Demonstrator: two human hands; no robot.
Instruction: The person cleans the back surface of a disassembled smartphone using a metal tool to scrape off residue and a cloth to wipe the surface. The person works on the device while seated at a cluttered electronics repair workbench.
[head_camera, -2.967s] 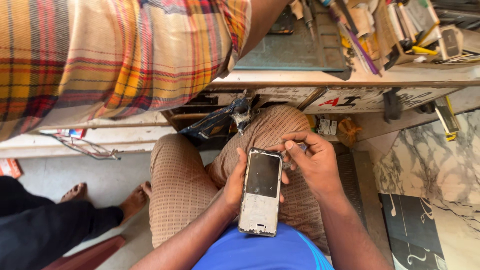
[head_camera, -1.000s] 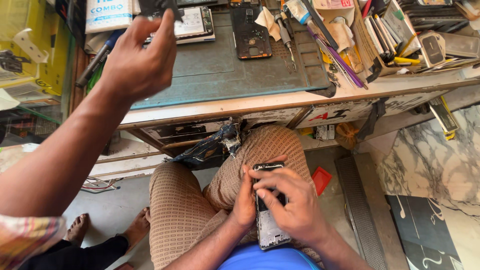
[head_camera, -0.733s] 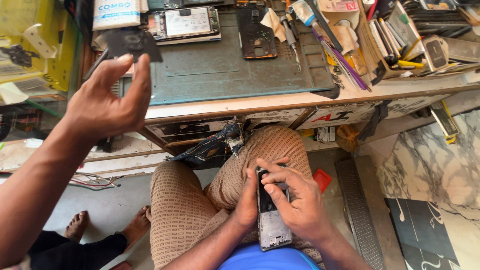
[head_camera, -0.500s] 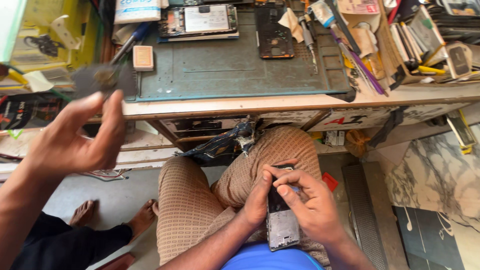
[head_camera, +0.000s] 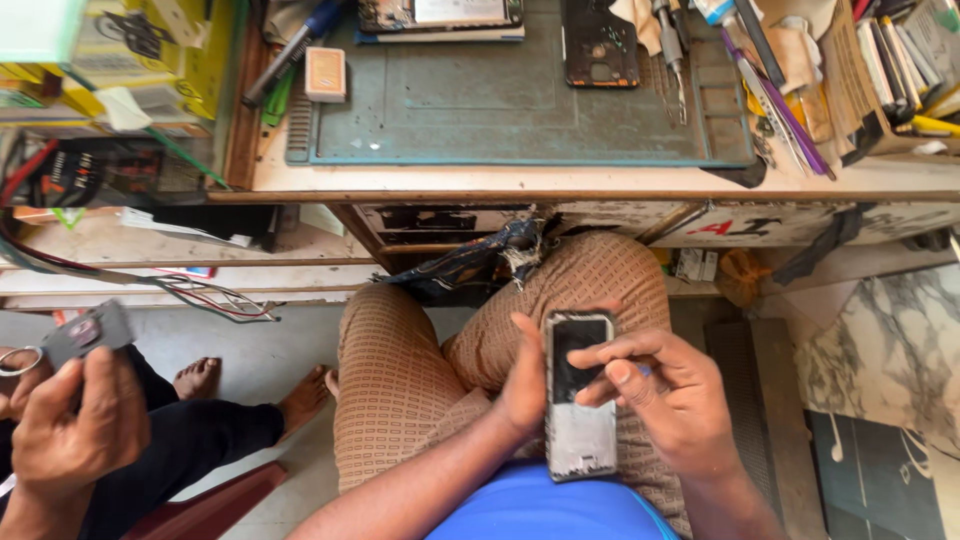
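Note:
Over my lap I hold a smartphone (head_camera: 579, 395) with a dark screen and a worn, silvery lower half. My left hand (head_camera: 524, 378) grips its left edge. The fingers of my right hand (head_camera: 670, 395) press on the screen from the right, pinched around a small tool that is mostly hidden. At the lower left another person's hand (head_camera: 85, 420) holds a small dark phone part (head_camera: 88, 333).
A workbench with a grey-green repair mat (head_camera: 500, 100) lies ahead, with a dark phone frame (head_camera: 598, 42), an opened phone (head_camera: 440, 14), screwdrivers and tweezers (head_camera: 668, 50). Boxes and loose wires (head_camera: 200, 295) are at the left. The other person's bare feet (head_camera: 250, 390) rest on the floor.
The other person's hand took a dark part off the bench and drew it back to the lower left. I turned the phone on my lap and brought my right fingers onto its screen.

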